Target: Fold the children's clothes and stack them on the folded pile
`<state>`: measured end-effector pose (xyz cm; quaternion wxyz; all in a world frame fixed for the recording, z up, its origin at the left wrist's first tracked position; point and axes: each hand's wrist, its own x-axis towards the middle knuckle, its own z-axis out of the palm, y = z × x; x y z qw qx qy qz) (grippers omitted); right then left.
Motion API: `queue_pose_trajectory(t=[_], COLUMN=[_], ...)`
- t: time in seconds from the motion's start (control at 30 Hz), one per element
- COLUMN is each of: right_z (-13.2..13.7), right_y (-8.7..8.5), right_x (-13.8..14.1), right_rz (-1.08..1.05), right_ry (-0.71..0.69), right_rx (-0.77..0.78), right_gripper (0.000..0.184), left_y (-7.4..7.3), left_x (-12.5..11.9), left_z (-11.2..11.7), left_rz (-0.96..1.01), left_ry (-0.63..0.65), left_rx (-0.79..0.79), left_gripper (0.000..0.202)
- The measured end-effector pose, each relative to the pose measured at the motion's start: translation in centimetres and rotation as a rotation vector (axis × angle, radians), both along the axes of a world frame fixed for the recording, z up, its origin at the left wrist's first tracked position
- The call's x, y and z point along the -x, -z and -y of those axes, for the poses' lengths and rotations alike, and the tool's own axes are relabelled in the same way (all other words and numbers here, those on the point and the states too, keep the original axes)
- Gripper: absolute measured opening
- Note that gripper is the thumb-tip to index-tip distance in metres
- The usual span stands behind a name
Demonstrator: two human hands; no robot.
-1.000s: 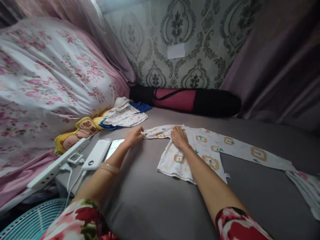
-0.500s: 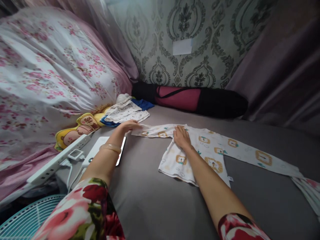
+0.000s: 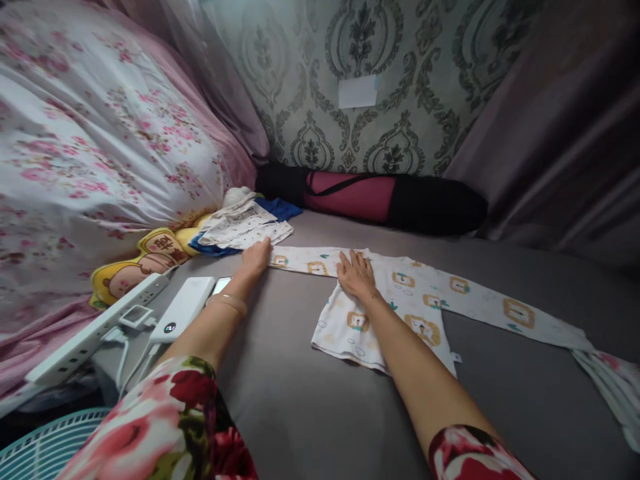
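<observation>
A small white long-sleeved shirt [image 3: 403,307] with lion-face prints lies spread on the grey sheet [image 3: 290,373]. My left hand [image 3: 257,257] is closed on the cuff end of its left-side sleeve [image 3: 316,268], which stretches straight out from the body. Flat near the shoulder, where that sleeve joins, rests my right hand [image 3: 357,273], fingers extended and slightly apart. The other sleeve [image 3: 495,303] runs off to the right, its end touching a striped and flowered cloth [image 3: 607,377].
Beyond my left hand lies a pile of folded clothes [image 3: 245,223]. A white power bank [image 3: 185,307], a phone [image 3: 223,285], a power strip [image 3: 100,327] and a pig cushion [image 3: 133,270] are at left. A black and maroon long bag [image 3: 370,198] lines the wall.
My left hand has pulled the sleeve straighter and flatter, its fingers now closed round the cuff. My right hand stays on the shirt. The view has shifted slightly.
</observation>
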<state>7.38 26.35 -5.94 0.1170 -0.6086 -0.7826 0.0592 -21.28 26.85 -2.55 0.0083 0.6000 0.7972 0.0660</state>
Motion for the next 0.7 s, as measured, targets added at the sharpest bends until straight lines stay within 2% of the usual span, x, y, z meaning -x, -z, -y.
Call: queue_pose_trajectory(t=[0.17,0.23,0.3,0.4,0.5,0.53,0.6,0.7], right_z=[0.1,0.1,0.1,0.0,0.1,0.1,0.1,0.2], right_y=[-0.2,-0.2,-0.1,-0.1,-0.3,-0.4,-0.6,-0.7], right_x=[0.2,0.2,0.2,0.2,0.1,0.0,-0.1,-0.2], right_rz=[-0.008,-0.013,-0.015,-0.013,0.008,0.028,0.087,0.145], right_ry=[0.018,0.015,0.015,0.022,0.015,0.005,-0.019,-0.03], right_rx=[0.011,0.013,0.024,0.025,0.037,0.054,0.092,0.113], right_gripper=[0.054,0.055,0.055,0.055,0.055,0.056,0.06,0.065], left_y=[0.3,0.0,-0.4,-0.5,0.7,1.3,2.6,3.7], left_x=[-0.8,-1.3,-2.5,-6.4,-12.3,-14.2,-17.1,-18.6], left_z=[-0.2,-0.4,-0.5,-0.5,-0.4,-0.3,-0.1,0.1], left_rz=[-0.088,-0.126,-0.188,-0.17,0.064,0.137,0.22,0.249], left_ry=[-0.041,-0.067,-0.028,0.198,0.554,0.608,0.639,0.637], left_rx=[0.077,0.045,-0.032,-0.146,-0.212,-0.217,-0.167,-0.07], left_gripper=[0.033,0.034,0.033,0.03,0.036,0.04,0.047,0.055])
